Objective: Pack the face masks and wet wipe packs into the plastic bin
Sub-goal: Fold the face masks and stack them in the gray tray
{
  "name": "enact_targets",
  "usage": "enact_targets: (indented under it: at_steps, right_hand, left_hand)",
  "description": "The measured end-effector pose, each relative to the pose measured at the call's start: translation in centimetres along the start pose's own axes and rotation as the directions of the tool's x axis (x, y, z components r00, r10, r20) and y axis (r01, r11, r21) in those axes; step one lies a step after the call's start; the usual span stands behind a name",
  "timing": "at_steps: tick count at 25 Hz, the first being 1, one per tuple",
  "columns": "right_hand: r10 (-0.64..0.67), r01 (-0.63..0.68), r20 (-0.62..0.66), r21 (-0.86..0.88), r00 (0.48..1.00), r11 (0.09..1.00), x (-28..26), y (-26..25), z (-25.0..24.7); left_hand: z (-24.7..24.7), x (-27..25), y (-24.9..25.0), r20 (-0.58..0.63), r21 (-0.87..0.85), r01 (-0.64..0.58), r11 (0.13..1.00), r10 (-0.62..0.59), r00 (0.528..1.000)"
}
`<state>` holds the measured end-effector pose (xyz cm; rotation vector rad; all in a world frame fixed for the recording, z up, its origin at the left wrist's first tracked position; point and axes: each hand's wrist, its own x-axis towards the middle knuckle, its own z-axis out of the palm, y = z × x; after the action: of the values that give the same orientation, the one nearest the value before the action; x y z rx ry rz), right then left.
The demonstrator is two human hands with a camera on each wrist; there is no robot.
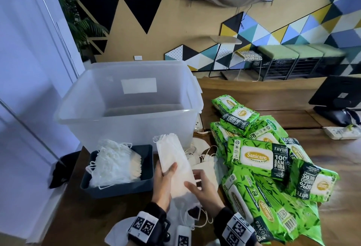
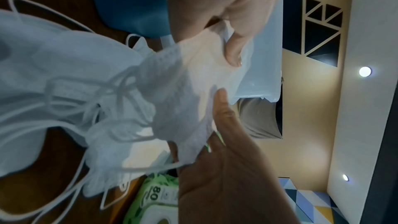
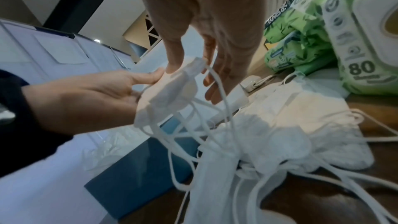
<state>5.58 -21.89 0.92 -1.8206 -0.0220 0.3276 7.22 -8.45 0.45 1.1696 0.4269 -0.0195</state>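
Head view: 1 stack of face masks (image 1: pixel 173 164) is gripped by the left hand (image 1: pixel 163 182) and steadied by the right hand's (image 1: pixel 202 188) loose fingers. Beyond the grip 1 plastic bin (image 1: pixel 125 101) stands; left, 1 blue tray (image 1: pixel 145 169) of masks; right, about 8 wipe packs (image 1: pixel 256 156).

Left wrist view: the stack is pinched under the thumb (image 2: pixel 233 52).

Right wrist view: ear loops (image 3: pixel 217 81) are tangled below the straight fingers (image 3: pixel 215 89).

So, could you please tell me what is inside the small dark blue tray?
The dark blue tray holds a heap of white face masks, ear loops tangled on top. They cover most of its floor, so anything beneath them is hidden.
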Motion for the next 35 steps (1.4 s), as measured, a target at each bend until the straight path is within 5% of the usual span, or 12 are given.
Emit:
enact_targets:
  at_steps: [4,9,13,16,19,25,29,32,35]
  right_hand:
    - [-0.032,0.014,-0.317,-0.059,0.948,0.998,0.6,-3.0,-0.5]
    - [0.145,-0.086,-0.378,0.169,0.914,0.982,1.1,-3.2,-1.9]
    - [0.119,0.055,-0.456,0.352,0.882,0.935,-0.1,-4.8,-3.7]
    - [0.047,0.103,-0.318,0.438,0.947,0.893,-1.1,-6.6,-3.2]
    - [-0.008,0.036,-0.176,0.156,0.984,0.987,-1.7,-5.6,-0.5]
    - [-0.004,-0.030,-0.207,-0.161,0.978,0.987,-2.5,-2.7,3.6]
    - [-0.045,0.015,-0.127,-0.227,0.991,0.974,-3.1,-2.7,5.4]
    - [-0.110,0.047,-0.188,-0.314,0.976,0.948,-2.1,-2.3,3.6]
    - [0.105,-0.265,-0.352,-0.445,0.930,0.855,0.6,0.9,0.3]
  left_hand:
    - [0.2,-0.4,0.9,0.068,-0.011,0.103,0.995,-0.102,0.992]
    - [-0.7,0.0,1.4,0.117,-0.164,0.240,0.957,-0.223,0.968]
    - [-1.1,-0.6,1.5,0.058,-0.152,0.239,0.959,-0.233,0.971]
    - [-0.9,-0.8,1.5,0.015,-0.129,0.227,0.965,-0.227,0.974]
    - [-0.9,-1.0,0.5,0.020,-0.140,0.197,0.970,-0.196,0.980]
    - [-1.9,-2.2,0.0,-0.047,-0.294,0.270,0.917,-0.297,0.954]
    - [-2.4,-4.6,1.0,-0.124,-0.010,0.121,0.993,-0.121,0.985]
    - [-3.1,-5.4,2.7,-0.133,0.004,0.082,0.997,-0.081,0.988]
    - [-4.9,-5.6,4.6,-0.177,0.009,0.056,0.998,-0.054,0.983]
